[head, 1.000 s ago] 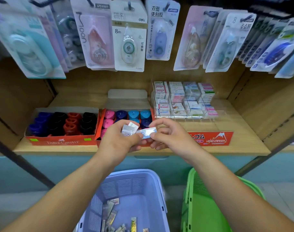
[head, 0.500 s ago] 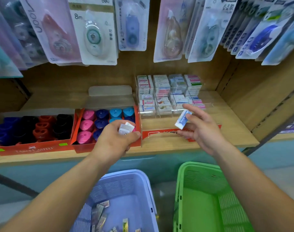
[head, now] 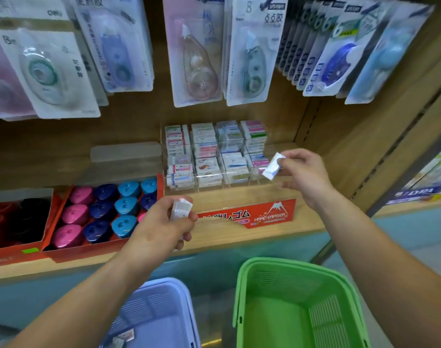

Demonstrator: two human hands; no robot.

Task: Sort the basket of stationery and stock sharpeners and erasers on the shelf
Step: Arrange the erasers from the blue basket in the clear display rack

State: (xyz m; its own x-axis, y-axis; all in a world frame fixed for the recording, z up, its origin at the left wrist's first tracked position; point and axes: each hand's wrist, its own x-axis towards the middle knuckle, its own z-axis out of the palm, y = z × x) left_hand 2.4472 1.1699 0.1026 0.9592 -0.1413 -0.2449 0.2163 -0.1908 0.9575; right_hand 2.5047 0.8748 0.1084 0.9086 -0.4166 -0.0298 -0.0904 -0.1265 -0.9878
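"Pinching what, the right hand [head: 302, 172]?"

"One small eraser [head: 272, 167]: rect. block in glossy white-and-blue wrap, tilted, thumb + fingertips curled on its top end. It's up by the right end of the clear acrylic organiser [head: 254, 172], not in any slot."

"And the left hand [head: 161, 222]?"

"Fingers closed round a few wrapped erasers [head: 181, 209], white, blocky; exact no. can't tell. Held lower, over the front of the wooden shelf [head: 239, 237], just beside the red card tray [head: 88, 250] of sharpeners [head: 101, 212]."

"Sharpeners look like?"

"Rounded-triangle plastic shells, shiny: pink, navy, sky blue, in rows. Further left a second tray [head: 6, 257] w/ dark round ones, black + red, blurred."

"Organiser?"

"Transparent, four columns, stepped, stacked w/ flat paper-sleeved erasers [head: 206, 151]. In front of it, a red 'HARD ERASER' card box [head: 264, 214]."

"Baskets?"

"Two below the shelf, slotted plastic: lilac basket [head: 159, 305] w/ a couple of wrapped pieces [head: 125, 336] at the bottom, green basket [head: 277, 262] beside it. Above, blister packs [head: 196, 59] of correction tape hang on card backing."
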